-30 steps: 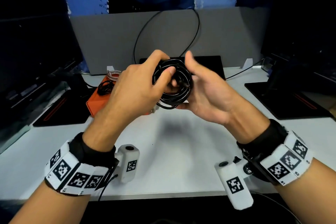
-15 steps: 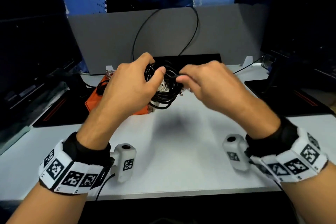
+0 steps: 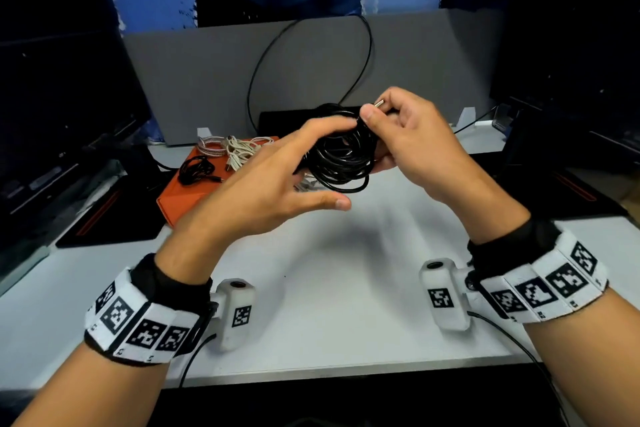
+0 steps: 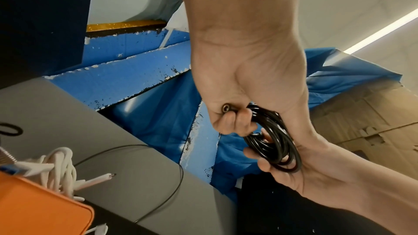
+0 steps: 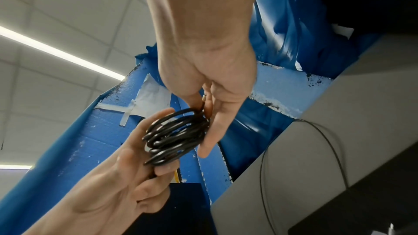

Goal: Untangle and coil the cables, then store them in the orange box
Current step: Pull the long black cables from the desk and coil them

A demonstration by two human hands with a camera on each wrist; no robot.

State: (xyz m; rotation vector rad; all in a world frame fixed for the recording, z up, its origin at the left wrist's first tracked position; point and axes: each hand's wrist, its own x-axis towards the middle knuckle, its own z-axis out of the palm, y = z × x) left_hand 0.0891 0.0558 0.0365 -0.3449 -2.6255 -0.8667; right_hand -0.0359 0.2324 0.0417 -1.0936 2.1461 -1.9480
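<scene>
A black cable coil (image 3: 343, 159) hangs in the air above the white desk, between both hands. My left hand (image 3: 336, 163) reaches over it from the left, fingers curled over the top of the coil (image 4: 271, 142) and thumb just under it. My right hand (image 3: 372, 109) pinches the cable's metal-tipped plug (image 3: 379, 103) between thumb and forefinger. Its other fingers lie behind the coil (image 5: 178, 137). The orange box (image 3: 183, 198) stands behind my left hand with a white cable bundle (image 3: 239, 149), a braided cable (image 3: 211, 147) and a small black cable (image 3: 197, 170) on it.
Dark monitors stand at the left (image 3: 59, 107) and right (image 3: 581, 45), each with a black mat in front. A grey divider (image 3: 433, 73) closes the back, with a thin black wire (image 3: 367, 45) looped across it. The white desk (image 3: 329, 305) lies below the hands.
My right hand has turned and lifted the plug end up out of the coil. My left thumb has dropped below the coil, and the hand now uncovers the cables on the box.
</scene>
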